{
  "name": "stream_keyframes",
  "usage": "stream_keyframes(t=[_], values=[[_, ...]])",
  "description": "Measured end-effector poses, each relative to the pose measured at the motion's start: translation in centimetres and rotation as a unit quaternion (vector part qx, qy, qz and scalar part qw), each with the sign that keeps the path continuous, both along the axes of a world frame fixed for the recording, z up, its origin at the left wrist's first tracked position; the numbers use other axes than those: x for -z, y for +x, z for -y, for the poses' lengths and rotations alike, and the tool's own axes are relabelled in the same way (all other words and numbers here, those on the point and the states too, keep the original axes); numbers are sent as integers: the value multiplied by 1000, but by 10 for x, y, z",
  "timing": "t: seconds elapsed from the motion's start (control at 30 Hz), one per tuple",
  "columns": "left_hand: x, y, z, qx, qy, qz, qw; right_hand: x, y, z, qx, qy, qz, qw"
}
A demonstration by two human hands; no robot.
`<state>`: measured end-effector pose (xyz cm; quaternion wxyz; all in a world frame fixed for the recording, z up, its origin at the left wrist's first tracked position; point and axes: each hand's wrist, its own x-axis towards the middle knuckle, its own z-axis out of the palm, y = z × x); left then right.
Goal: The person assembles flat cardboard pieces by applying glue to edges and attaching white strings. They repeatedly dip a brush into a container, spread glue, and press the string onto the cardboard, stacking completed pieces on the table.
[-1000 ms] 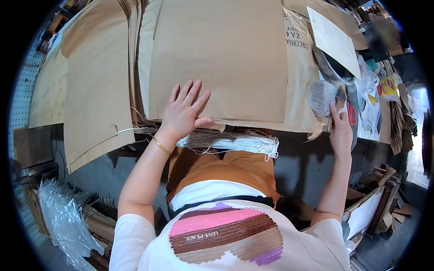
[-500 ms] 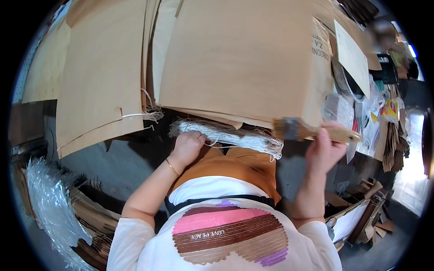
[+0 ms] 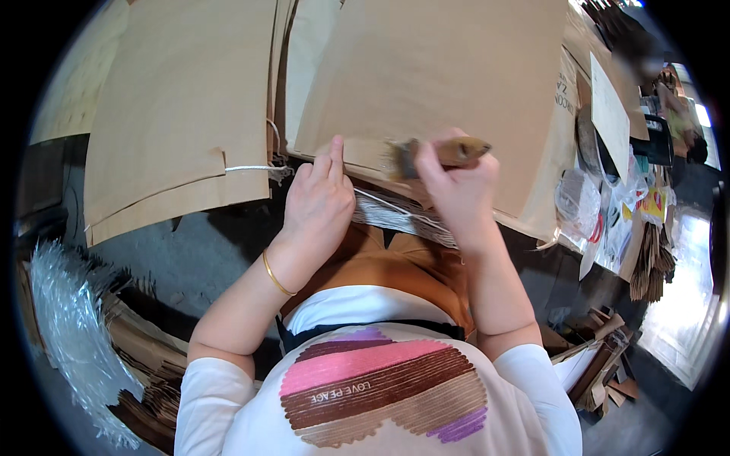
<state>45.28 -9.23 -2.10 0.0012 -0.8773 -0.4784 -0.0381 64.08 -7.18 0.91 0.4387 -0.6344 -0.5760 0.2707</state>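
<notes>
Just ahead of both hands, at the near edge of the big brown paper sheet (image 3: 449, 83), the work looks to be brushing, probably paste, along that edge. The right hand (image 3: 455, 190) is closed around the wooden handle of a flat brush (image 3: 437, 153), and the bristles point toward the left hand, lying on or just over the paper's lower margin. The left hand (image 3: 319, 205) is not gripping anything: its fingers are stretched forward, fingertips pressing the paper's edge just beside the bristles, seemingly to hold the sheet flat.

Judging from this, the stroke is at the part of the edge nearest the left fingertips. The next move would call for a steady drag of the brush along the margin while the pressing fingers stay clear of the bristles and keep the sheet from sliding.

Both forearms rise from the lower edge and converge; the left wrist, with a thin gold bangle (image 3: 274, 275), is bent slightly back, and the right wrist is cocked inward. Under the hands lies a bundle of white cords (image 3: 399, 216). Left of the left hand rests another brown sheet with a white cord handle (image 3: 251, 169), on the dark table (image 3: 190, 243).
</notes>
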Motion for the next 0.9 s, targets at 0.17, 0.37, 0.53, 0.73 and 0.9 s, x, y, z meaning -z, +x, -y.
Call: stream_keyframes(t=[0.17, 0.37, 0.53, 0.73, 0.9], values=[[-4, 2, -2, 17, 4, -12, 1000, -9, 74, 30, 111, -30, 99, 988], [1, 4, -1, 1, 6, 9, 1000, -8, 91, 30, 113, 62, 364, 923], [1, 5, 2, 1, 2, 4, 1000, -39, 67, 38, 112, 2, -103, 988], [-10, 11, 1, -10, -41, -12, 999, -8, 1, 25, 12, 58, -159, 986], [-5, 12, 1, 1, -1, 1, 1000, 5, 20, 22, 26, -39, -96, 994]])
